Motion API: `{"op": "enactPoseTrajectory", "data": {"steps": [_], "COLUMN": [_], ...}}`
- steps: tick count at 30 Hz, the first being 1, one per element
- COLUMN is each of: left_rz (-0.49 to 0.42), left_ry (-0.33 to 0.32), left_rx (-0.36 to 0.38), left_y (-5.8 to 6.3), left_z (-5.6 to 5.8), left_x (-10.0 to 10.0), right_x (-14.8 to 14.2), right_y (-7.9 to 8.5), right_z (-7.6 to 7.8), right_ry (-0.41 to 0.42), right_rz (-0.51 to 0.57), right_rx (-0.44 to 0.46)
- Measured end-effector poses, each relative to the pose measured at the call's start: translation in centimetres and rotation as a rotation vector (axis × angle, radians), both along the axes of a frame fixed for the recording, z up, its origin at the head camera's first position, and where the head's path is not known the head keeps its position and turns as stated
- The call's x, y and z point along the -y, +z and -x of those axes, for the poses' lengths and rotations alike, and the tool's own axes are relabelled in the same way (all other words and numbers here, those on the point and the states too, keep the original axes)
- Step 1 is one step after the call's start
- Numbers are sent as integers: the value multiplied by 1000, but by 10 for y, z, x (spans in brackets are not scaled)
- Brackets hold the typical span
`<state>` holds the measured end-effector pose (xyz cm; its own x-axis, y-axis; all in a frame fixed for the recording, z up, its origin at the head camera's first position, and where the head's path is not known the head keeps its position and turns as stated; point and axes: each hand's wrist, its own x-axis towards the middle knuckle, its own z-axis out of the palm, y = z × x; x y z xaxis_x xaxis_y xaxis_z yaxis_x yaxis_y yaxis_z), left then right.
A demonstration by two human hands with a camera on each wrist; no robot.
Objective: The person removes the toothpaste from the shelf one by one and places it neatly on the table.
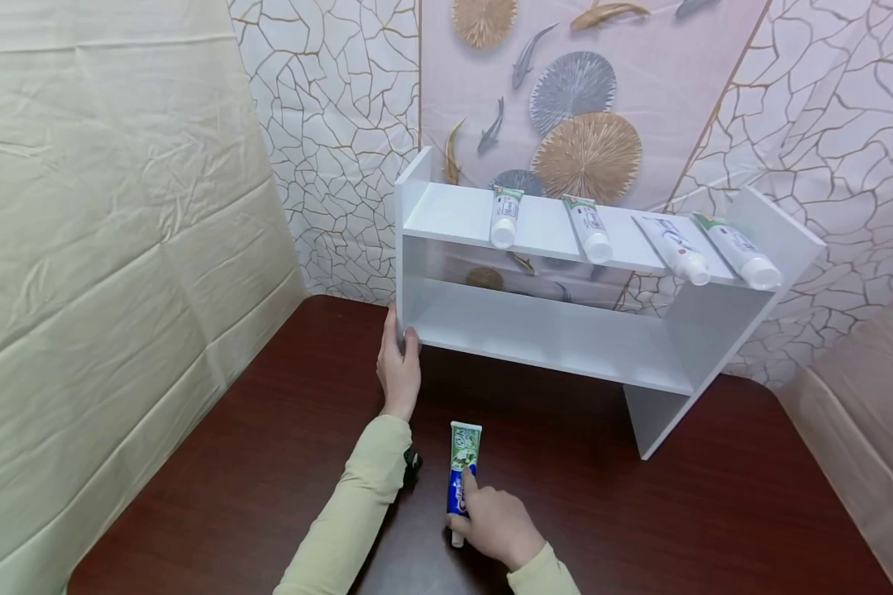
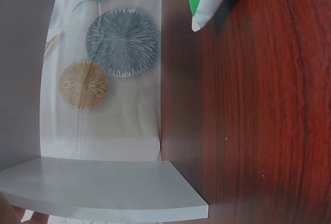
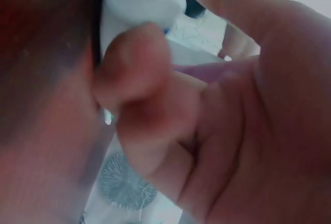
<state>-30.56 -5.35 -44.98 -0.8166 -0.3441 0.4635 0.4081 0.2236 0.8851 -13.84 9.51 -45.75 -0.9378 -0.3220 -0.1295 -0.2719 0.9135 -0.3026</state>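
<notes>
A green and blue toothpaste tube [image 1: 463, 446] lies on the table in front of the shelf, its white cap toward me. My right hand [image 1: 502, 525] pinches it near the cap end, thumb on one side and index finger along the other. Up close in the right wrist view, the white cap [image 3: 142, 1] sits beside the thumb, with the other fingers of the right hand [image 3: 222, 115] curled. My left hand [image 1: 400, 372] grips the lower left side panel of the white shelf [image 1: 536, 318]; in the left wrist view only a bit of that hand shows at the corner.
Several toothpaste tubes lie along the upper board, among them one at its left [image 1: 505, 219] and one at its right end [image 1: 740, 256], caps outward. The lower board [image 1: 551, 326] is bare white. Patterned cloth [image 1: 327, 140] hangs behind the dark red table [image 1: 253, 446].
</notes>
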Motion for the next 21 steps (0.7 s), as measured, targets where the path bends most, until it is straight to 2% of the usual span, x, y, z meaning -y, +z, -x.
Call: {"op": "enactPoseTrajectory", "data": {"steps": [4, 9, 16, 21], "left_rz": [12, 15, 7, 13], "left_ry": [12, 20, 22, 25], "left_rx": [-1, -10, -3, 0], "left_y": [0, -1, -1, 0], "left_z": [-1, -1, 0, 1], "left_x": [0, 1, 1, 1], "right_x": [-3, -5, -10, -13], "right_y": [9, 27, 69, 105], "right_z": [3, 10, 22, 32], "right_ry": [9, -12, -99, -69], "right_rz": [66, 146, 242, 304], "right_rx": [-44, -200, -407, -558]}}
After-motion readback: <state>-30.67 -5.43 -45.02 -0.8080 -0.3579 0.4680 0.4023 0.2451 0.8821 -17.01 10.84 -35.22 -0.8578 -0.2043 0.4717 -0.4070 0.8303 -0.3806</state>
